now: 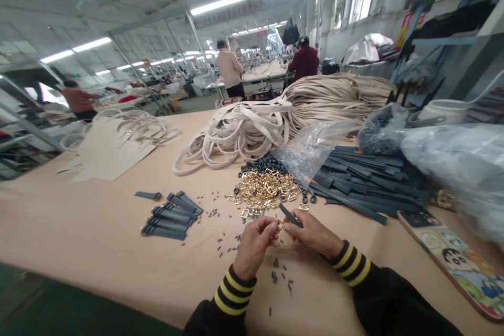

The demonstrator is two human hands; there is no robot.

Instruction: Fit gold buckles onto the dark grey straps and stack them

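Note:
My left hand is closed in a pinch, with a bit of a gold buckle showing at its fingertips. Facing it, my right hand grips a short dark blue-grey strap, whose free end points up and left. Fingers hide most of the buckle and how it meets the strap. Just beyond both hands lies a heap of gold buckles, with small black rings behind it. Little dark cut pieces are scattered around and below my hands.
Straps fitted with buckles lie in a pile to the left. Long dark strips, a clear plastic bag and a cartoon-covered phone case are on the right. Beige straps are heaped behind. Several people stand farther off.

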